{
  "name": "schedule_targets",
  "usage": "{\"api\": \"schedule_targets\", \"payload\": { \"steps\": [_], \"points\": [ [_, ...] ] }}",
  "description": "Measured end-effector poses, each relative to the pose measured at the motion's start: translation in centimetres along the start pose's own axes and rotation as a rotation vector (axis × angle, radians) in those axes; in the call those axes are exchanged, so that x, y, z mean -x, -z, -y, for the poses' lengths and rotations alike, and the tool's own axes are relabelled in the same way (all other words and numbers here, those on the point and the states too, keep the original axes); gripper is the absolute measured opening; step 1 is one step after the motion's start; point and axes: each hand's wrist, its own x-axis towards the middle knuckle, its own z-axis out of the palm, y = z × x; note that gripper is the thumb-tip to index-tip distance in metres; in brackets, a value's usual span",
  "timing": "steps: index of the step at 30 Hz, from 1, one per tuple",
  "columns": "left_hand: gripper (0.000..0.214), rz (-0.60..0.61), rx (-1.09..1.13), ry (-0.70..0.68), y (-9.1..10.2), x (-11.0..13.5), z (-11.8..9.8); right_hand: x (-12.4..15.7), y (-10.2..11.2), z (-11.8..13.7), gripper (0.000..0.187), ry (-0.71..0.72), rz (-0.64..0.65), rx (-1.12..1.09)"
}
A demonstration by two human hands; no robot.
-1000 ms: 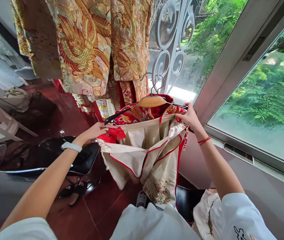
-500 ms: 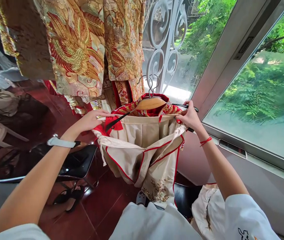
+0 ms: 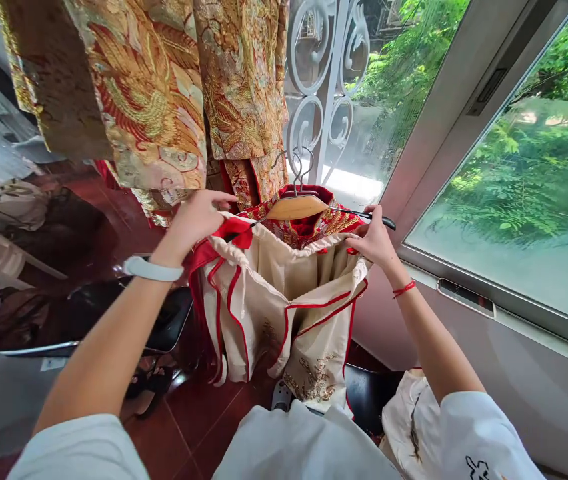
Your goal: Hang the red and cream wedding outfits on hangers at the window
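Observation:
A cream skirt [image 3: 257, 283] with red piping and gold embroidery hangs in front of me, its gathered waistband open toward me. My left hand [image 3: 198, 221] grips the waistband's left end beside a red cloth piece [image 3: 237, 228]; its upper finger and thumb stretch forward, and the other fingers are partly hidden. At the other end, my right hand [image 3: 373, 241] pinches the waistband close to the black-tipped arm of the hanger [image 3: 298, 207]. The hanger's wooden middle lies over the collar of a red, gold-embroidered garment [image 3: 309, 228] behind the skirt.
Gold and red embroidered garments [image 3: 149, 100] hang at the upper left. A white scrolled metal grille [image 3: 331, 87] and a window [image 3: 524, 180] are beyond. Black chairs [image 3: 167, 327] stand at left and below; cream cloth [image 3: 407, 420] lies at the lower right.
My left hand has moved up and to the right, and the skirt's left side now hangs lower in more folds. My right hand has stayed almost in place.

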Motion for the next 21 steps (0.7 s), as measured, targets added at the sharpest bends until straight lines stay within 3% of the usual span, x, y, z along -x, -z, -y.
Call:
{"api": "schedule_targets", "payload": {
  "steps": [5,10,16,18,21],
  "points": [
    [0.06,-0.073,-0.243,-0.08,-3.6,3.3,-2.8,0.4,-0.4,-0.6,0.059,0.009,0.005,0.004],
    [0.042,-0.009,-0.178,-0.098,-5.8,4.2,-1.7,0.1,-0.5,-1.2,0.059,0.02,0.008,0.045],
    [0.044,0.121,0.169,-0.054,-5.7,3.6,0.9,-0.5,-0.7,-1.7,0.062,0.017,0.028,0.015],
    [0.039,0.101,0.13,-0.078,-5.2,3.8,1.1,-0.6,-0.7,-1.8,0.064,0.005,0.024,0.006],
    [0.031,-0.022,-0.063,-0.097,-5.0,4.5,0.5,-0.7,-0.6,-1.8,0.066,-0.002,0.019,0.004]
  ]
}}
